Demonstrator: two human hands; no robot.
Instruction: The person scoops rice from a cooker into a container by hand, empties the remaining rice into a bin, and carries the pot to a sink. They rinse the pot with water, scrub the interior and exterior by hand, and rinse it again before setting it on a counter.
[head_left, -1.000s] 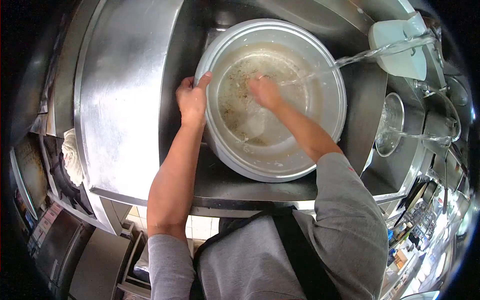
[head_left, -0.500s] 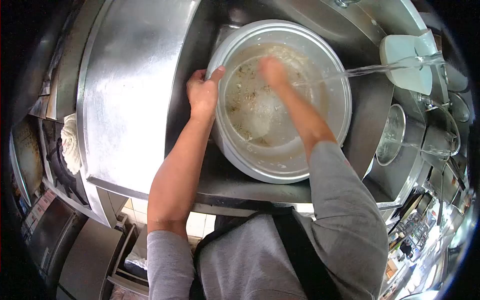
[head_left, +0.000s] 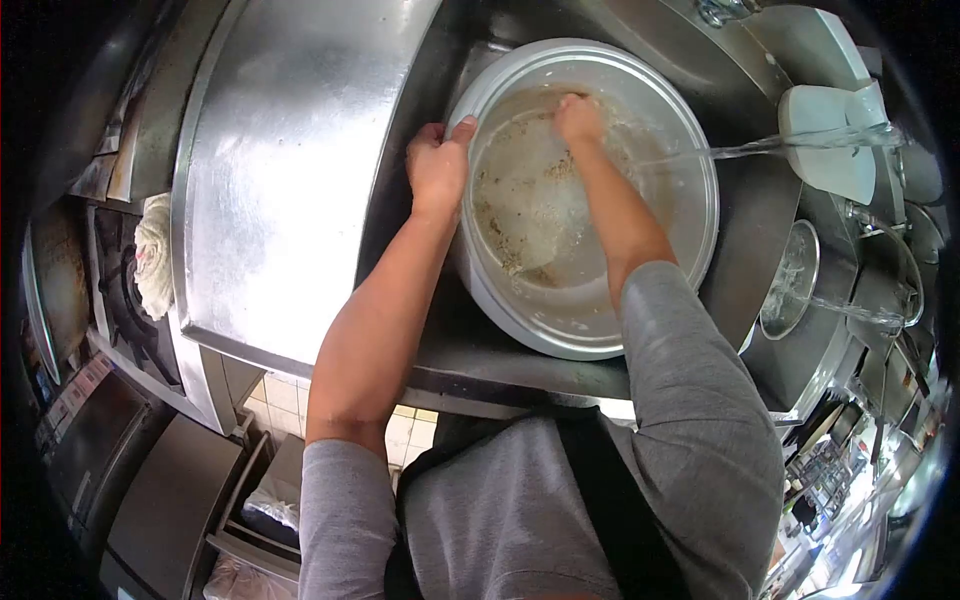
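A large, round grey metal pot [head_left: 585, 48] sits in a stainless-steel sink. Cloudy water [head_left: 530, 215] with brown bits and pale residue covers its bottom. My left hand [head_left: 440, 172] grips the pot's left rim, thumb over the top edge and fingers wrapped around the outside. Inside the pot, my right hand [head_left: 580, 120] is near the far wall with its fingers curled in; whatever it holds, if anything, is hidden. From the right, a stream of water [head_left: 745, 150] pours into the pot.
A metal drainboard [head_left: 285, 190] adjoins the sink on the left. At the right are a white plastic container [head_left: 828, 150] and a strainer-like round metal bowl [head_left: 790, 280] under another water stream. Far left, a cream cloth [head_left: 153, 255] lies by a stove burner.
My right hand has moved a little toward the pot's far wall. My left hand keeps its grip on the rim. The whole view has shifted slightly.
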